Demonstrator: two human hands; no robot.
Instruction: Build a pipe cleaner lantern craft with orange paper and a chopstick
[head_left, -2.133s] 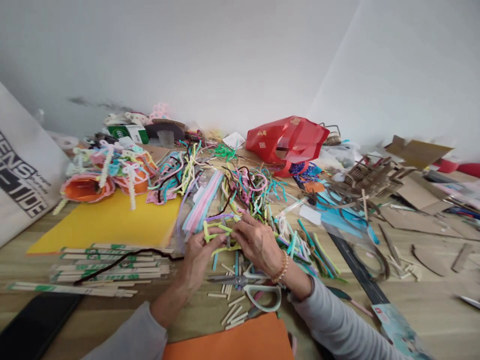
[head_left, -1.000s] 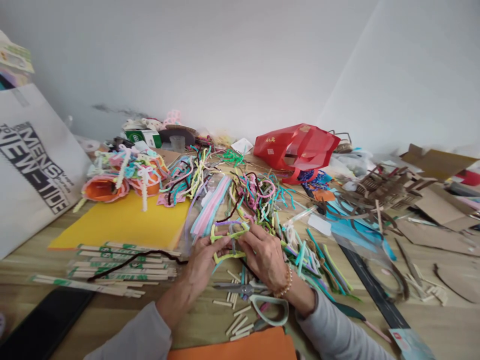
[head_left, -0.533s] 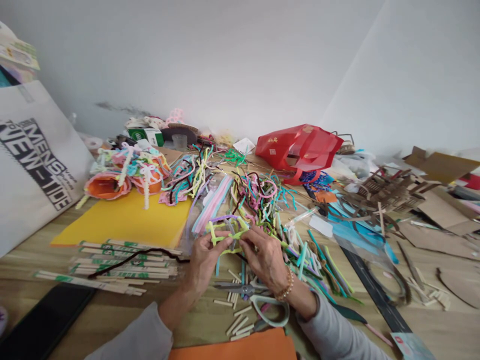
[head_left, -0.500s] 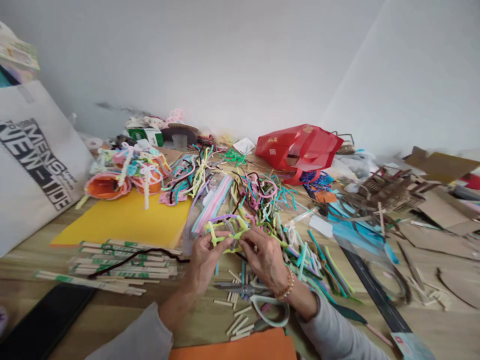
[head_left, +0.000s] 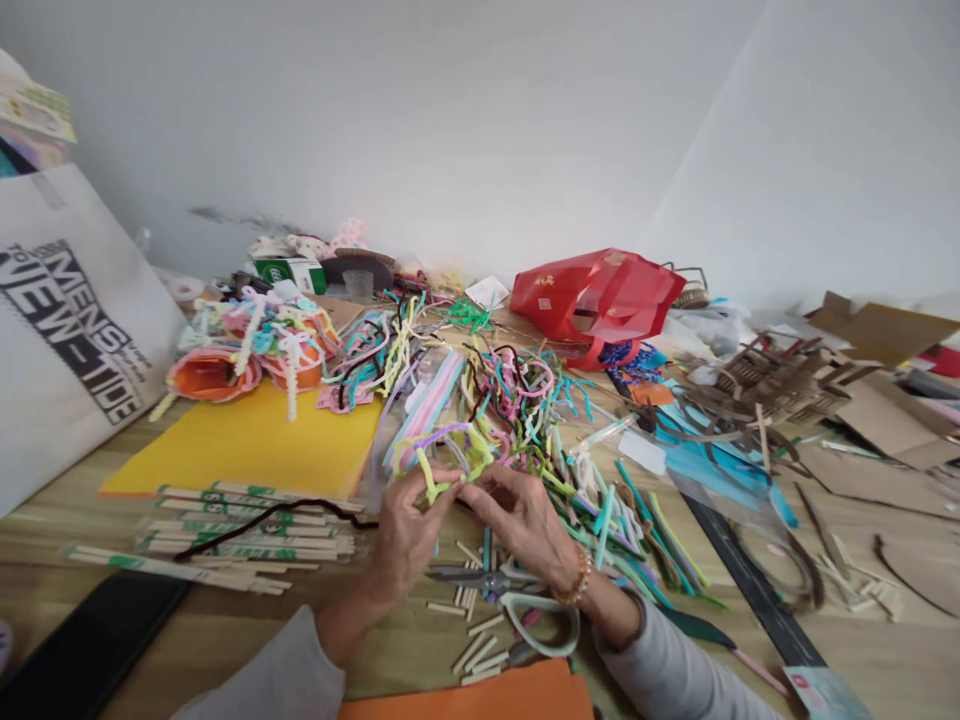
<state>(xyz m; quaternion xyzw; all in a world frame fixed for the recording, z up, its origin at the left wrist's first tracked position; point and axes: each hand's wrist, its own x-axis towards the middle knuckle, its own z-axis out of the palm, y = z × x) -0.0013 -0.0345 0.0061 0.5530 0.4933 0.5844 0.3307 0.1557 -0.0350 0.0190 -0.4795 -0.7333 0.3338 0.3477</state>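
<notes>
Since the last frame, the yellow-green pipe-cleaner shape (head_left: 448, 455) has tipped up and my right hand (head_left: 521, 522) has eased back from it. Left hand (head_left: 409, 535) closed, pinching the shape's lower stem. Right fingertips (head_left: 469, 492) just at its lower edge, half curled; can't tell if they're gripping. Shape sits over the loose pipe-cleaner heap (head_left: 510, 395). Below the hands, steel scissors (head_left: 480, 578) with pale green handles lie among cut wooden sticks (head_left: 472, 640). Yellow card sheet (head_left: 247, 450) to the left.
</notes>
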